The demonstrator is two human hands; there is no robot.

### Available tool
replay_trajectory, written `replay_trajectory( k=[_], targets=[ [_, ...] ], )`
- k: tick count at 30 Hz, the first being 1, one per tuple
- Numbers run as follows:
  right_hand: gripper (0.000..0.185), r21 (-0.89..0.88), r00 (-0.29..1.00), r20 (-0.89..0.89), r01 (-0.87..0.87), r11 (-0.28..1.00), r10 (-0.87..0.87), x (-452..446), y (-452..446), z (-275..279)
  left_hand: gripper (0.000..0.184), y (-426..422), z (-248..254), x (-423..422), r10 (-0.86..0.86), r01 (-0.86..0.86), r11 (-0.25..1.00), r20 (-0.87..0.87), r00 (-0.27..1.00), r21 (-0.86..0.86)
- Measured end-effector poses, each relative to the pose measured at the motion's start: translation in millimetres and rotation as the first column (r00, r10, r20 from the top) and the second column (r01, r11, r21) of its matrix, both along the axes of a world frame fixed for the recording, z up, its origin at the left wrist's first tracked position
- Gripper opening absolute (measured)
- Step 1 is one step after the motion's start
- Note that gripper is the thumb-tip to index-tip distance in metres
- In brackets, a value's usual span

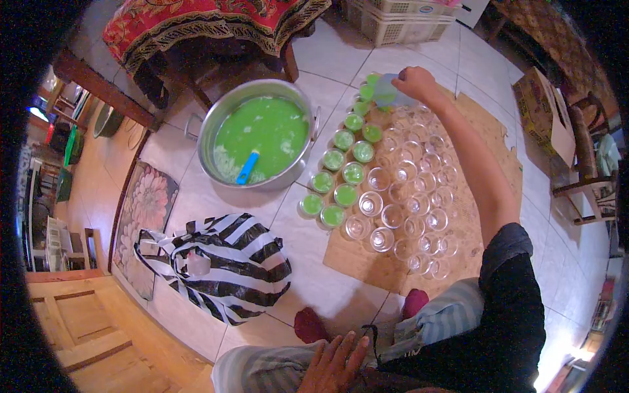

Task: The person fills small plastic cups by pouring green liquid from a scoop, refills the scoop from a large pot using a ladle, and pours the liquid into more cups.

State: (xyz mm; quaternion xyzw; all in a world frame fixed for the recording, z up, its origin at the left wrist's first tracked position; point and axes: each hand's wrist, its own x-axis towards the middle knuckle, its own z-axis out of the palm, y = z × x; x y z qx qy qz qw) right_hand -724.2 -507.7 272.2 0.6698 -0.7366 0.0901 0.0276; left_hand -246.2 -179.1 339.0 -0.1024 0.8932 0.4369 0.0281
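Note:
My right hand [417, 85] is closed around a translucent plastic jug [389, 93], tilted above the far end of the rows of cups. Below and in front of it stand cups filled with green liquid [343, 139], in two rows. To their right, many clear cups without green liquid [414, 204] stand close together on a flat cardboard sheet [357, 259]. My left hand [335, 364] lies on my lap, fingers stretched out, holding nothing. A large metal pot [204, 145] of green liquid with pale bits is left of the cups. A blue handle [247, 168] sticks out of the liquid.
A black-and-white striped plastic bag [242, 262] lies on the tiled floor, left of my feet. Behind the pot stands a table with a red patterned cloth [196, 26]. White crates [409, 29] are at the back; a cardboard box [540, 114] and a chair [586, 190] stand right.

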Motion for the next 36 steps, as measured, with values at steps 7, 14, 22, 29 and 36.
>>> replay_trajectory(
  k=[7,14,22,29,36],
  targets=[
    [0.031,-0.045,0.965,-0.161,-0.216,0.975,0.206,26,-6,2,0.041,-14,6,-3,-0.065,0.065,0.998,-0.024,0.998,-0.004],
    [0.028,-0.107,0.899,-0.372,-0.286,0.952,0.229,82,18,20,0.039,-27,13,-8,-0.121,0.12,0.993,-0.048,0.991,-0.015],
    [0.033,-0.151,0.982,-0.11,-0.169,0.974,0.154,29,1,-24,0.038,-41,32,-14,-0.169,0.166,0.985,-0.068,0.983,-0.051],
    [0.038,-0.252,0.715,0.689,0.081,0.964,0.119,-63,53,-56,0.036,-42,73,-8,-0.151,0.146,0.983,-0.042,0.988,-0.111],
    [0.031,-0.084,0.384,0.921,0.034,0.996,0.064,42,115,40,0.046,-87,87,-11,0.174,-0.165,0.96,-0.021,0.985,0.225]
  ],
)
